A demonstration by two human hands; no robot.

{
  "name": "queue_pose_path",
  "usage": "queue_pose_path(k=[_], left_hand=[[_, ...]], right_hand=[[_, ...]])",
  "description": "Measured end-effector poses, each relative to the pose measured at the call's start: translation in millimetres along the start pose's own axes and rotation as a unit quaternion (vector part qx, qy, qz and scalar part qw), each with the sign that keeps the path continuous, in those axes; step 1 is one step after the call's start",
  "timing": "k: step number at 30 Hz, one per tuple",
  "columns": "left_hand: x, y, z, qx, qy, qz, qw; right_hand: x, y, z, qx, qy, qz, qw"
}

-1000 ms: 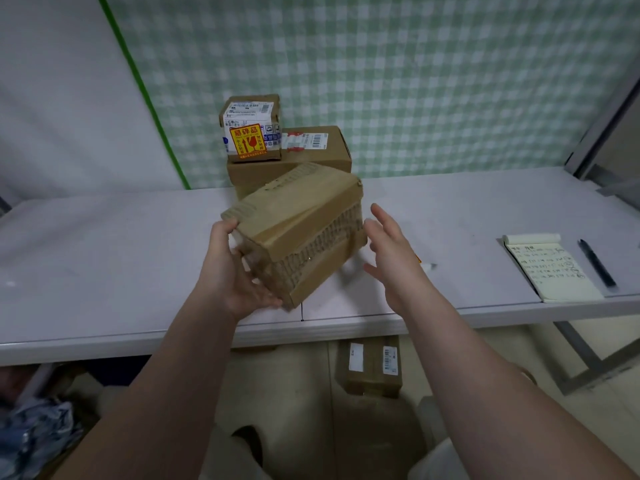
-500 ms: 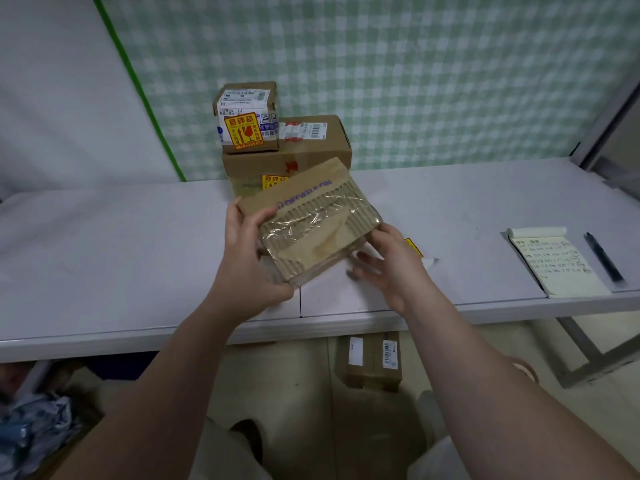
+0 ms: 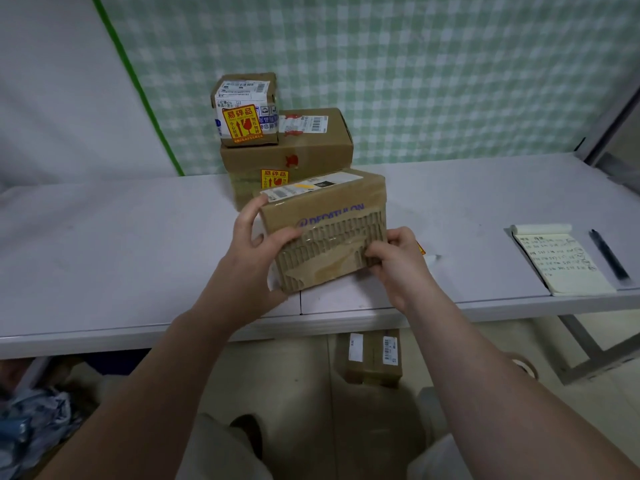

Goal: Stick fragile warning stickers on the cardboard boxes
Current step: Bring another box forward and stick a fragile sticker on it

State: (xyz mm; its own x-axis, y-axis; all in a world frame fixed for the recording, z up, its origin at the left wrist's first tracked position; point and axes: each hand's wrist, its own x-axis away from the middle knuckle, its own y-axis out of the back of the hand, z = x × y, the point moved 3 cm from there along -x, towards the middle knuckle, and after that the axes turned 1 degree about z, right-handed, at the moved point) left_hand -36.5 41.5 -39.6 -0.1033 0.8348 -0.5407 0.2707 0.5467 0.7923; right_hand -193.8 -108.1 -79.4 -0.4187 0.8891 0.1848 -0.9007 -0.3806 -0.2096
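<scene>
A worn cardboard box [image 3: 325, 216] with blue lettering and torn, taped corrugation rests near the table's front edge. My left hand [image 3: 252, 247] grips its left side, thumb on the front face. My right hand [image 3: 394, 261] holds its lower right corner. Behind it stand two stacked boxes: a small box [image 3: 246, 109] carrying a yellow-and-red fragile sticker [image 3: 242, 121], on top of a larger box [image 3: 287, 150] with a fragile sticker [image 3: 274, 178] on its front. An orange sticker edge [image 3: 420, 248] peeks out on the table behind my right hand.
On the grey table [image 3: 104, 244], at the right, lie an open notepad [image 3: 561, 261] and a black pen [image 3: 609, 254]. Another cardboard box [image 3: 370, 355] sits on the floor under the table. A crumpled blue bag [image 3: 31, 427] lies at the lower left.
The box has turned from a tilt in the air to upright on the table, its taped face toward me. My right hand moved in from open beside it onto its corner.
</scene>
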Motion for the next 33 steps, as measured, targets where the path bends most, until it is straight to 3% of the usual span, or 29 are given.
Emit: queue_pose_path(k=[5,10,17,28,33], left_hand=[[-2,3,-2,-0.003,0.019,0.028,0.999],[-1,-2,-1,-0.005,0.034,0.011,0.999],[-1,-7,2,-0.019,0.071,0.013,0.997],[-26,-10,-6,0.027,0.150,-0.034,0.988],[-34,-15,-18,0.027,0.155,-0.052,0.986]], right_hand=[[-4,0,3,0.020,0.007,-0.002,1.000],[-4,3,-8,0.133,0.014,-0.011,0.991],[0,0,-9,0.198,0.023,-0.026,0.980],[5,5,3,0.278,0.044,0.029,0.959],[-9,41,21,0.421,0.110,-0.161,0.886]])
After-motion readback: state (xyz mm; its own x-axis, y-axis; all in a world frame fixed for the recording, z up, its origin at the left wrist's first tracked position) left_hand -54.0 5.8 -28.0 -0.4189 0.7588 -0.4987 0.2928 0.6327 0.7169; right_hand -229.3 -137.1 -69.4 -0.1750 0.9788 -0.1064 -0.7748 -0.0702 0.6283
